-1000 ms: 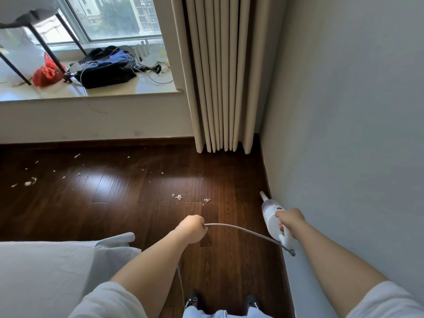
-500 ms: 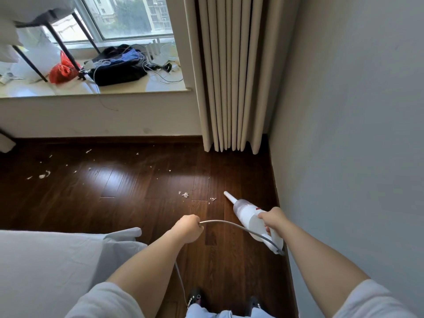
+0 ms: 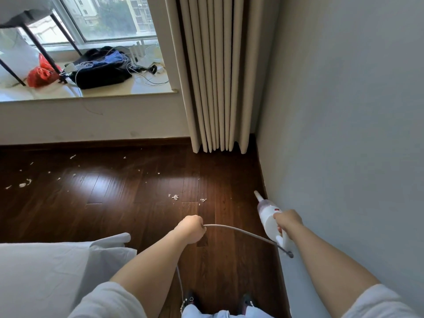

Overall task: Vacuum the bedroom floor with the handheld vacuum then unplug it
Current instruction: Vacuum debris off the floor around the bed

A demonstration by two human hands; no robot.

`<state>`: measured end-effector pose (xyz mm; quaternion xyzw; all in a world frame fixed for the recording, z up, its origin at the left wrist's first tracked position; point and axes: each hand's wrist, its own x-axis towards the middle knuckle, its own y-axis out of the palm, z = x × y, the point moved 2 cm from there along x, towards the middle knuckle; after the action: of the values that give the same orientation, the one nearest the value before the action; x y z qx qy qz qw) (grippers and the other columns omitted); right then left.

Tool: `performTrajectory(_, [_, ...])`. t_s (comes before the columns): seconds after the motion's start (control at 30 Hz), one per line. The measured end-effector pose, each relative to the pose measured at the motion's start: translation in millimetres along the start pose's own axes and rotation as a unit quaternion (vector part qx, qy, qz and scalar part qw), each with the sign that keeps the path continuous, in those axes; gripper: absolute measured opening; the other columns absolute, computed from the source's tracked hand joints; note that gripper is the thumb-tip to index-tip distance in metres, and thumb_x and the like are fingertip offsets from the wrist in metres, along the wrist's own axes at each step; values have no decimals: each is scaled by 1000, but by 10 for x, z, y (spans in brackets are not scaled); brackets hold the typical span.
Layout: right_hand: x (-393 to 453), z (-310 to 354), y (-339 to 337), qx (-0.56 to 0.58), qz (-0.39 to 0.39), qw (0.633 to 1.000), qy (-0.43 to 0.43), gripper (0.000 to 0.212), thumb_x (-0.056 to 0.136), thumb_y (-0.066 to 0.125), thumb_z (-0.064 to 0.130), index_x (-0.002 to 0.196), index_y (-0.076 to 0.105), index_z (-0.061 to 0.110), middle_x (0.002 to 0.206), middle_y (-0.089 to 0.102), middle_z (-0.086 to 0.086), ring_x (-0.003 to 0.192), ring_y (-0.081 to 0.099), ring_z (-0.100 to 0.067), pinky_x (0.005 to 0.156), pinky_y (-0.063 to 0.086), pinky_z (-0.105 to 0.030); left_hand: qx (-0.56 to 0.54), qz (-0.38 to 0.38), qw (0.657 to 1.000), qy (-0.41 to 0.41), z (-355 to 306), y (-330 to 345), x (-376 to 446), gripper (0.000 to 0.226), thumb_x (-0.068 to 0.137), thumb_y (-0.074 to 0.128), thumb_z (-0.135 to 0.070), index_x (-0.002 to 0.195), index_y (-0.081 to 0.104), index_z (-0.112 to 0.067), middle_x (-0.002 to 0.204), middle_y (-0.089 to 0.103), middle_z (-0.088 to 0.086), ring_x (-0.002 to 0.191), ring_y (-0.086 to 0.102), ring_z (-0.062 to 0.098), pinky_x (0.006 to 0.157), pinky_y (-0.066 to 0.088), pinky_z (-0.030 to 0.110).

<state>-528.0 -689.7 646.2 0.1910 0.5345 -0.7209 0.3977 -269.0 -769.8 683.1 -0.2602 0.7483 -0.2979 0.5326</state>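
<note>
Dark floor (image 3: 128,203) edge by wall (image 3: 344,134): right hand (image 3: 288,220) aims vacuum (image 3: 267,214).

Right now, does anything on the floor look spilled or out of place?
Yes. White scraps lie scattered on the dark wood floor, more toward the left below the window ledge. Nothing looks damaged.

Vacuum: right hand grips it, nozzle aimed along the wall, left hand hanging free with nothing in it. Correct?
Not quite. In the head view the left hand grips the cord running to the vacuum. The right hand does grip it, nozzle along the wall.
</note>
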Motion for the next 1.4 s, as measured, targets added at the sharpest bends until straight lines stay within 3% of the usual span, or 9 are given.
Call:
performTrajectory(0.17, [-42, -183, -200, 27, 4, 1000, 4, 32, 92, 53, 13, 118, 57, -6, 72, 58, -15, 52, 52, -21, 45, 39, -22, 9, 10, 1000, 28, -201, 105, 7, 29, 98, 45, -24, 114, 61, -7, 113, 63, 10, 101, 62, 25, 76, 48, 26])
performTrajectory(0.37, [-132, -189, -321, 63, 48, 997, -21, 19, 91, 55, 12, 103, 55, -3, 64, 49, -12, 47, 44, -18, 45, 37, -24, 24, 13, 999, 30, -297, 162, 26, 30, 98, 44, -25, 114, 61, -6, 112, 64, 10, 101, 61, 26, 77, 47, 29])
performTrajectory(0.5, [-169, -242, -390, 44, 70, 996, -34, 13, 91, 57, 17, 94, 54, 4, 66, 48, -11, 51, 44, -17, 49, 39, -25, 27, 10, 999, 41, -407, 252, 14, 31, 98, 43, -24, 113, 61, -4, 111, 63, 10, 98, 60, 23, 72, 42, 24])
performTrajectory(0.7, [-183, -171, -60, 13, 99, 994, -50, 20, 92, 58, 20, 100, 53, 1, 68, 51, -11, 54, 48, -17, 50, 42, -24, 12, -3, 1000, 13, -253, 211, -126, 30, 97, 41, -24, 110, 61, -5, 113, 63, 12, 103, 60, 29, 81, 48, 32])
performTrajectory(0.9, [-255, 65, 128, -35, 113, 989, -92, 26, 91, 58, 23, 104, 51, 2, 71, 55, -10, 57, 53, -18, 60, 46, -29, -15, -15, 999, -43, 135, 201, -282, 31, 97, 44, -25, 116, 60, -6, 116, 63, 11, 105, 60, 26, 85, 48, 31])
performTrajectory(1.0, [-334, 190, 171, -73, 125, 982, -119, 30, 90, 58, 23, 108, 54, -1, 69, 55, -10, 55, 53, -17, 59, 46, -29, -50, -19, 997, -57, 195, 296, -330, 30, 98, 45, -23, 118, 60, -6, 115, 63, 10, 103, 61, 23, 79, 47, 25])
performTrajectory(1.07, [-410, 267, 243, -97, 136, 977, -132, 32, 91, 58, 23, 111, 53, -1, 76, 56, -12, 60, 54, -19, 60, 46, -29, -72, -22, 995, -66, 226, 341, -359, 29, 98, 44, -23, 118, 59, -6, 113, 63, 10, 102, 61, 21, 76, 46, 23])
performTrajectory(1.2, [-531, 392, 453, -161, 125, 968, -149, 38, 92, 58, 24, 122, 48, 4, 107, 58, -14, 92, 58, -24, 75, 47, -31, -106, -36, 990, -87, 388, 364, -418, 28, 98, 45, -23, 116, 60, -7, 110, 63, 9, 94, 60, 17, 71, 44, 21])
performTrajectory(1.4, [-622, 580, 710, -191, 112, 961, -163, 41, 94, 54, 20, 130, 47, 1, 114, 60, -15, 91, 57, -24, 72, 47, -30, -122, -38, 983, -131, 712, 355, -593, 30, 98, 43, -25, 118, 59, -9, 112, 63, 9, 100, 61, 22, 82, 50, 28])
